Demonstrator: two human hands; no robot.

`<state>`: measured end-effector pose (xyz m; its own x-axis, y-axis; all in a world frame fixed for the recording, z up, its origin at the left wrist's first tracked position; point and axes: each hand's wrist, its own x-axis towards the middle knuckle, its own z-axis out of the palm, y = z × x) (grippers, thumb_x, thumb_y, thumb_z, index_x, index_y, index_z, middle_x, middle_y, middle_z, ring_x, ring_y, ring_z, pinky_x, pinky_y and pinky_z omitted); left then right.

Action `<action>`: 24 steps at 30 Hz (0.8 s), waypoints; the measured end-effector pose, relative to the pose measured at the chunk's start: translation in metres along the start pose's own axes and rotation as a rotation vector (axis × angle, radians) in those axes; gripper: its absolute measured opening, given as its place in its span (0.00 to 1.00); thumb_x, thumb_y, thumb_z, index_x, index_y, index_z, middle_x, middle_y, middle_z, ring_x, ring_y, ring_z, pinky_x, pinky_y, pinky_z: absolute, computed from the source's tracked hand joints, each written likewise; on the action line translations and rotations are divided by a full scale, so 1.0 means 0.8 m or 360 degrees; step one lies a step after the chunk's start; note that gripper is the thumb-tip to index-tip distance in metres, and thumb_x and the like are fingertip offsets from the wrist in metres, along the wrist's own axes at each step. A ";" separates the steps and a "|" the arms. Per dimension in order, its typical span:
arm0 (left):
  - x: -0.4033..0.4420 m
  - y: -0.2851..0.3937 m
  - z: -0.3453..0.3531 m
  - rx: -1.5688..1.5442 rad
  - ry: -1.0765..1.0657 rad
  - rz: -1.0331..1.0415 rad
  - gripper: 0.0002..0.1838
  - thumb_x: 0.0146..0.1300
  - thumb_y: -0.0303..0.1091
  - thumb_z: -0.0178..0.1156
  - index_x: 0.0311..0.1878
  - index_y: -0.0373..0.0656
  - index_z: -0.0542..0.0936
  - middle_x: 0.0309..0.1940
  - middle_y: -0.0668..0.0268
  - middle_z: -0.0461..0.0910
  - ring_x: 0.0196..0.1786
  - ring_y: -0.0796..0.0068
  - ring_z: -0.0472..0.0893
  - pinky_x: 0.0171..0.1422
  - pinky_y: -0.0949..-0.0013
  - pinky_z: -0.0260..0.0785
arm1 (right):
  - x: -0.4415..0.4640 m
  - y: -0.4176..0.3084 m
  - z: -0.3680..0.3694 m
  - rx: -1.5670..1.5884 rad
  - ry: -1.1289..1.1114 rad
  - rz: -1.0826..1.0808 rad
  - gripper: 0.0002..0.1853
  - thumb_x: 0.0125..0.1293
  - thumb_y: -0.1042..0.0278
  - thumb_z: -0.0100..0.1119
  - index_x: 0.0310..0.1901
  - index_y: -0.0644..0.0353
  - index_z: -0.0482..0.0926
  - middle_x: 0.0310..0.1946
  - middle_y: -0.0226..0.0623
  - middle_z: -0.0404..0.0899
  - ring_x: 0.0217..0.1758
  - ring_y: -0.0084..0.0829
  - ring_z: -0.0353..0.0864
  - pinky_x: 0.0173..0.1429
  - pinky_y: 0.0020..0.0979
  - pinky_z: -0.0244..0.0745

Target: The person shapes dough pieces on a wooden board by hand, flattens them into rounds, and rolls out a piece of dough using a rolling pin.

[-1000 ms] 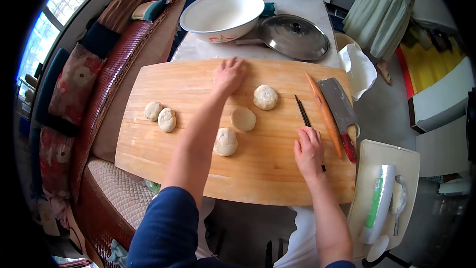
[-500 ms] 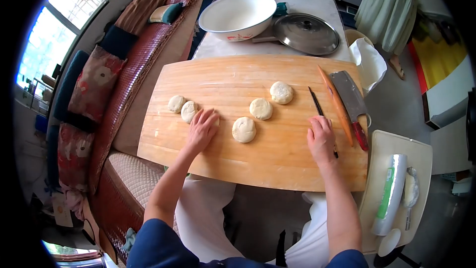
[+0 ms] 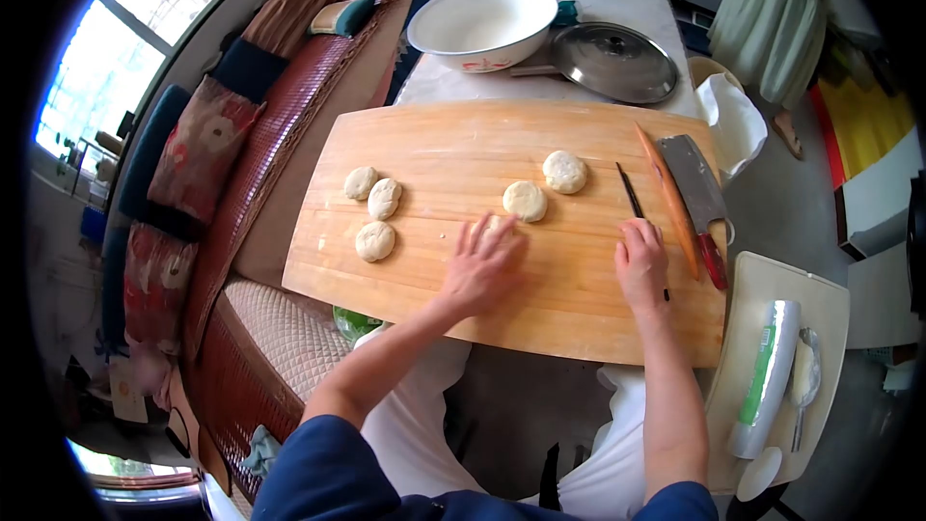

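Observation:
My left hand (image 3: 482, 268), slightly blurred, reaches over a round dough piece (image 3: 498, 228) with fingers spread. The hand covers most of that piece. Beyond it lie two more flattened dough rounds, one (image 3: 525, 202) close to the fingers and one (image 3: 564, 173) farther off. At the left of the wooden board (image 3: 434, 150) three dough rounds form a group: a far one (image 3: 361, 182), a middle one (image 3: 384, 199) and a near one (image 3: 375, 241). My right hand (image 3: 641, 259), its fingers curled, is closed over thin black chopsticks (image 3: 629, 188) at the board's right side.
A tapered rolling pin (image 3: 668, 198) and a cleaver (image 3: 696, 183) with a red handle lie right of my right hand. Behind the board stand a white basin (image 3: 482, 24) and a metal lid (image 3: 615, 62). A roll of film (image 3: 767, 376) lies on a stool. A person (image 3: 772, 19) stands back right.
My left hand has moved right, from the near dough round of the left group to a round at the board's middle. My right hand stays at the chopsticks. The view has shifted slightly.

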<state>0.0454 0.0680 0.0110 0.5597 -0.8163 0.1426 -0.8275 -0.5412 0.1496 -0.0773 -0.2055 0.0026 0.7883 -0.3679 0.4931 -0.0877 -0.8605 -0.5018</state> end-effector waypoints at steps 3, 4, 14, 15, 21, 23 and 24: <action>0.040 0.022 -0.004 -0.0038 0.0134 -0.0019 0.35 0.62 0.52 0.66 0.74 0.66 0.70 0.81 0.68 0.56 0.83 0.50 0.47 0.83 0.35 0.39 | 0.001 -0.001 -0.003 0.0015 0.0011 0.0003 0.16 0.55 0.82 0.66 0.47 0.62 0.80 0.48 0.40 0.79 0.53 0.46 0.78 0.57 0.43 0.77; 0.053 0.020 -0.001 -0.0019 0.0124 -0.0023 0.34 0.63 0.53 0.65 0.74 0.67 0.70 0.81 0.69 0.55 0.84 0.50 0.48 0.83 0.35 0.39 | 0.001 0.000 -0.003 0.0003 -0.0004 0.0003 0.17 0.55 0.82 0.66 0.47 0.62 0.80 0.49 0.40 0.79 0.54 0.46 0.78 0.57 0.43 0.77; 0.099 -0.124 0.036 0.0384 0.0082 -0.0204 0.25 0.70 0.45 0.57 0.70 0.62 0.73 0.78 0.66 0.62 0.78 0.48 0.60 0.79 0.47 0.56 | 0.003 -0.003 -0.001 0.0063 -0.0001 -0.0019 0.15 0.55 0.81 0.65 0.46 0.62 0.79 0.47 0.41 0.78 0.52 0.47 0.78 0.55 0.44 0.76; 0.101 -0.154 0.041 0.0423 0.0144 -0.0222 0.25 0.70 0.45 0.57 0.70 0.61 0.74 0.78 0.66 0.62 0.78 0.47 0.59 0.79 0.48 0.56 | 0.003 -0.004 -0.002 0.0069 -0.0007 -0.0020 0.15 0.55 0.81 0.65 0.46 0.62 0.79 0.47 0.41 0.78 0.52 0.46 0.78 0.55 0.44 0.76; 0.183 -0.107 0.045 0.0239 0.0406 -0.0306 0.30 0.68 0.52 0.61 0.72 0.59 0.72 0.80 0.62 0.58 0.81 0.45 0.53 0.82 0.42 0.48 | 0.004 0.001 -0.002 0.0063 -0.0020 -0.0001 0.15 0.55 0.81 0.65 0.45 0.62 0.80 0.46 0.40 0.79 0.51 0.46 0.78 0.54 0.43 0.77; 0.203 -0.022 0.057 0.0067 0.0333 -0.0104 0.31 0.64 0.55 0.64 0.70 0.59 0.74 0.79 0.62 0.59 0.81 0.45 0.55 0.80 0.43 0.52 | 0.006 -0.001 -0.004 0.0075 -0.0026 0.0007 0.15 0.55 0.81 0.65 0.46 0.62 0.80 0.47 0.40 0.79 0.51 0.45 0.78 0.54 0.43 0.77; 0.206 0.009 0.058 0.0005 0.0410 0.0009 0.29 0.64 0.52 0.66 0.67 0.56 0.76 0.76 0.61 0.63 0.78 0.45 0.58 0.79 0.46 0.55 | 0.006 -0.002 -0.005 0.0078 -0.0031 0.0011 0.15 0.55 0.81 0.65 0.46 0.62 0.80 0.47 0.40 0.79 0.51 0.45 0.78 0.54 0.43 0.77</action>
<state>0.1295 -0.0795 -0.0094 0.5477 -0.7413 0.3878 -0.8305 -0.5378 0.1450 -0.0760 -0.2073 0.0086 0.7994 -0.3663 0.4762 -0.0632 -0.8395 -0.5397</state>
